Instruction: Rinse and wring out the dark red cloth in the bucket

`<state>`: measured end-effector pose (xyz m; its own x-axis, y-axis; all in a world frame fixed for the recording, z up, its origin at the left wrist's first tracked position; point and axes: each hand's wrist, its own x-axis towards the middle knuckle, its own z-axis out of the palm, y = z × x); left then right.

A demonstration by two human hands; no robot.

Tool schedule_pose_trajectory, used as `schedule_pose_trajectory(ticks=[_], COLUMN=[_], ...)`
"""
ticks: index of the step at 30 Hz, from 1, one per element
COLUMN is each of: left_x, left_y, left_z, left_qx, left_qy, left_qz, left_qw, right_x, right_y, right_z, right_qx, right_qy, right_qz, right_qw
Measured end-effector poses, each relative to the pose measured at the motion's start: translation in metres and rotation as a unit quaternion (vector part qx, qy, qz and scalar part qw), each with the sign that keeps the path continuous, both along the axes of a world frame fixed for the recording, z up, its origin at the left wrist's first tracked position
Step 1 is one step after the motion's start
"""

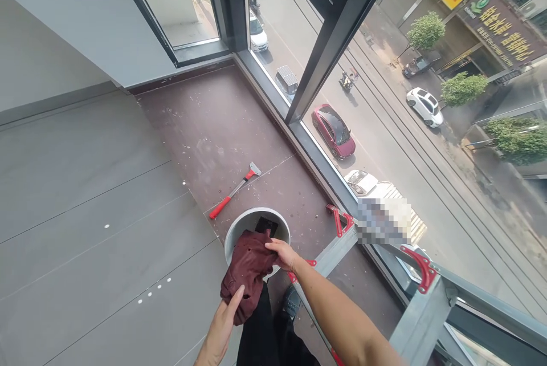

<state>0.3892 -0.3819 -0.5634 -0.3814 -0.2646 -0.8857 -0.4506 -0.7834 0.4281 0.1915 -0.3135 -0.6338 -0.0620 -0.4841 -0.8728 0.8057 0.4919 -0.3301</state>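
A dark maroon cloth (250, 269), bunched and wrinkled, is held between my two hands over the near side of a round white bucket (233, 226). My left hand (224, 317) grips its lower left part, thumb on top. At its upper right, my right hand (282, 255) pinches the edge between thumb and fingers. A dark object (265, 226) shows inside the bucket; the cloth hides much of the opening. Just beyond the bucket, a scraper (235, 190) with a red handle and a metal head lies on the brown floor strip.
A metal ladder (337, 252) with red brackets stands at the right, close to the window. Dark window frames (294, 112) border the brown floor (205, 121), with a street and cars below. Grey tiles (106, 183) with small white spots extend left. My shoe (292, 302) is beside the ladder.
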Motion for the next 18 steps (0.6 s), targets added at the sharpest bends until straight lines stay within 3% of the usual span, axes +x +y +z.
schedule_pose_trajectory(ticks=[4, 7, 11, 13, 14, 16, 18], left_x=[0.007, 0.007, 0.009, 0.011, 0.012, 0.013, 0.009], left_y=[0.011, 0.031, 0.041, 0.035, 0.031, 0.024, 0.021], left_z=[-0.02, -0.028, -0.024, -0.02, -0.018, -0.017, -0.02], left_qx=[-0.179, -0.279, -0.208, -0.178, -0.144, -0.001, 0.154], left_qy=[0.014, 0.04, 0.072, 0.056, 0.04, 0.0, -0.024], left_qz=[-0.107, -0.151, -0.175, -0.158, -0.126, -0.016, 0.097], left_qw=[0.978, 0.947, 0.96, 0.97, 0.981, 1.0, 0.983], right_x=[0.003, 0.015, 0.021, 0.023, 0.025, 0.033, 0.045], right_y=[0.003, 0.0, -0.012, -0.019, -0.022, -0.028, -0.031], right_z=[0.035, 0.056, 0.077, 0.085, 0.09, 0.1, 0.11], right_qx=[-0.128, -0.189, -0.142, -0.084, -0.054, -0.008, -0.001], right_qy=[-0.126, 0.01, 0.196, 0.276, 0.328, 0.424, 0.471], right_qz=[0.124, 0.191, 0.373, 0.471, 0.515, 0.581, 0.62], right_qw=[0.976, 0.963, 0.896, 0.834, 0.79, 0.695, 0.627])
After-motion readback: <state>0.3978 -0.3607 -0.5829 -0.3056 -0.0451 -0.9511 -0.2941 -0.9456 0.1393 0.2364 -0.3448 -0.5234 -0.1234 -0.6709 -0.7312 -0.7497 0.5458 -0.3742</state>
